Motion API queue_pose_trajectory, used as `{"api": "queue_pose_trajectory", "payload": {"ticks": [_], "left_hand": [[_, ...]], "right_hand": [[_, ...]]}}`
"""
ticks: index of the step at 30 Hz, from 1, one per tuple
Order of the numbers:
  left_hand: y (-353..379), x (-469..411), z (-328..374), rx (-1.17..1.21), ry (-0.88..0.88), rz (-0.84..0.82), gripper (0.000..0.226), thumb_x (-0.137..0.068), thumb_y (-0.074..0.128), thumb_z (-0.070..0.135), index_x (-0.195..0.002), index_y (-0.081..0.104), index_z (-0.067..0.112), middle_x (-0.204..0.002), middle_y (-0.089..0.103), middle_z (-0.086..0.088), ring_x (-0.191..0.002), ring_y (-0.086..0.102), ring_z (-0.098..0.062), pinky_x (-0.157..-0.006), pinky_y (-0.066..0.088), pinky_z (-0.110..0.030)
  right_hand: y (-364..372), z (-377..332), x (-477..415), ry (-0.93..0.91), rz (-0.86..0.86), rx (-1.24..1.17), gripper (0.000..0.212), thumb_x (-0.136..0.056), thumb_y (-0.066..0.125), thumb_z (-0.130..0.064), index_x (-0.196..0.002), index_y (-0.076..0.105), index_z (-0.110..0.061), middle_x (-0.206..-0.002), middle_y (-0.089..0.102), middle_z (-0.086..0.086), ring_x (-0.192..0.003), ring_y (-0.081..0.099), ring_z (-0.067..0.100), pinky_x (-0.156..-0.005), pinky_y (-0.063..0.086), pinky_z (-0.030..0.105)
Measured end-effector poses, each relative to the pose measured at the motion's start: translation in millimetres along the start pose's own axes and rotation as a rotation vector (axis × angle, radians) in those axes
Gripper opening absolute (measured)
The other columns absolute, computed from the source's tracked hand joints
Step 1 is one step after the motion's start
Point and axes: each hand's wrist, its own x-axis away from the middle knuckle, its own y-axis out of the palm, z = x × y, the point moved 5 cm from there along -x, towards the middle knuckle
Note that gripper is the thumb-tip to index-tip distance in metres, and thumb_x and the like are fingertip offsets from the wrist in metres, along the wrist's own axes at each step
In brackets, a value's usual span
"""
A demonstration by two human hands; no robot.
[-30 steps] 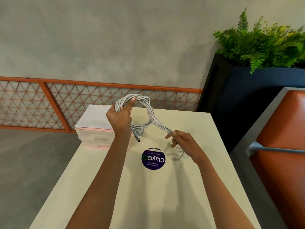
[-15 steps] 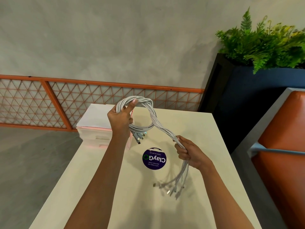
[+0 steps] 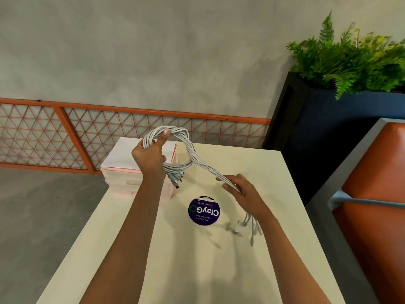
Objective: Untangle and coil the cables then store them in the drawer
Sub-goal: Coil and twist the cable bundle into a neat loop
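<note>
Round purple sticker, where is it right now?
In the head view, the round purple sticker lies flat on the cream table, near its middle, just left of the right hand that holds the white cables.

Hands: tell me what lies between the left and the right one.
In the head view, the twisted white cable bundle spans from left hand to right hand.

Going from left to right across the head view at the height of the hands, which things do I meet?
Pink and white box → left hand gripping the cables → round purple sticker → right hand → dark planter → orange seat.
</note>
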Motion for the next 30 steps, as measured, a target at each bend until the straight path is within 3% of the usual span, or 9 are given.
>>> {"api": "queue_pose_trajectory", "payload": {"ticks": [3, 5, 10, 14, 19, 21, 24, 26, 30], "left_hand": [[-2, 2, -3, -0.004, 0.013, 0.017, 0.031, -0.067, 0.086, 0.019, -0.072, 0.055, 0.015, -0.058, 0.034, 0.004, -0.045, 0.020, -0.010, -0.041, 0.020, -0.022], [-2, 3, -4, -0.003, 0.021, 0.030, 0.031, -0.068, 0.086, 0.019, -0.072, 0.056, 0.014, -0.057, 0.035, 0.005, -0.045, 0.021, -0.010, -0.041, 0.020, -0.022], [-3, 3, -4, -0.014, 0.022, 0.042, 0.029, -0.068, 0.086, 0.019, -0.071, 0.057, 0.013, -0.052, 0.038, 0.009, -0.045, 0.023, -0.009, -0.039, 0.022, -0.020], [-5, 1, -6, -0.035, -0.003, 0.042, 0.031, -0.068, 0.085, 0.022, -0.071, 0.055, 0.014, -0.059, 0.035, 0.003, -0.049, 0.023, -0.012, -0.041, 0.024, -0.021], [-6, 0, -12, -0.046, -0.048, -0.021, 0.041, -0.065, 0.087, 0.023, -0.077, 0.050, 0.013, -0.063, 0.027, 0.001, -0.047, 0.021, -0.012, -0.038, 0.024, -0.018], [-7, 1, -13, -0.043, -0.085, -0.017, 0.039, -0.066, 0.087, 0.023, -0.087, 0.056, 0.013, -0.062, 0.031, 0.003, -0.045, 0.025, -0.011, -0.037, 0.039, -0.018], [-6, 3, -14, -0.018, -0.106, 0.007, 0.055, -0.068, 0.086, 0.021, -0.113, 0.059, 0.007, -0.063, 0.037, 0.005, -0.047, 0.032, -0.011, -0.056, 0.058, -0.032], [-6, 4, -12, -0.027, -0.094, 0.005, 0.045, -0.066, 0.087, 0.021, -0.097, 0.055, 0.013, -0.063, 0.037, 0.005, -0.048, 0.031, -0.011, -0.038, 0.043, -0.018], [-9, 1, -8, -0.024, -0.044, 0.013, 0.039, -0.066, 0.087, 0.019, -0.068, 0.048, 0.016, -0.061, 0.031, 0.003, -0.043, 0.021, -0.009, -0.040, 0.024, -0.020]], "right_hand": [[5, 11, 2, -0.030, 0.033, 0.128, 0.030, -0.098, 0.051, -0.015, -0.125, 0.060, -0.024, -0.079, 0.044, -0.005, -0.074, 0.049, 0.008, -0.070, 0.040, 0.012], [5, 22, 5, 0.061, 0.073, 0.110, 0.023, -0.096, 0.055, -0.021, -0.114, 0.064, -0.030, -0.066, 0.052, -0.009, -0.062, 0.053, 0.007, -0.062, 0.044, 0.024], [-1, 26, 18, 0.201, 0.150, -0.285, 0.008, -0.089, 0.064, -0.018, -0.086, 0.062, -0.011, -0.052, 0.045, -0.005, -0.048, 0.038, 0.012, -0.047, 0.034, 0.020], [-7, 32, 25, 0.302, 0.000, -0.520, 0.019, -0.091, 0.061, -0.018, -0.080, 0.074, -0.009, -0.049, 0.034, -0.004, -0.045, 0.023, 0.010, -0.041, 0.020, 0.018], [-3, 40, 35, 0.395, -0.368, -0.935, 0.047, -0.066, 0.078, -0.055, -0.084, 0.075, -0.012, -0.050, 0.031, -0.010, -0.039, 0.024, -0.002, -0.036, 0.021, 0.010], [-2, 38, 39, 0.398, -0.477, -1.059, 0.042, -0.067, 0.081, -0.049, -0.089, 0.073, -0.013, -0.052, 0.032, -0.013, -0.039, 0.025, -0.006, -0.034, 0.022, 0.007], [0, 39, 42, 0.433, -0.459, -1.116, 0.043, -0.066, 0.085, -0.022, -0.099, 0.063, -0.008, -0.059, 0.036, -0.009, -0.036, 0.027, -0.006, -0.032, 0.022, 0.007], [2, 45, 42, 0.479, -0.358, -1.058, 0.039, -0.068, 0.079, -0.008, -0.102, 0.058, -0.005, -0.062, 0.035, -0.005, -0.036, 0.025, -0.003, -0.031, 0.022, 0.009], [2, 48, 42, 0.458, -0.176, -0.825, 0.030, -0.078, 0.069, -0.015, -0.106, 0.067, -0.005, -0.074, 0.060, -0.002, -0.047, 0.037, 0.005, -0.043, 0.033, 0.013]]}}
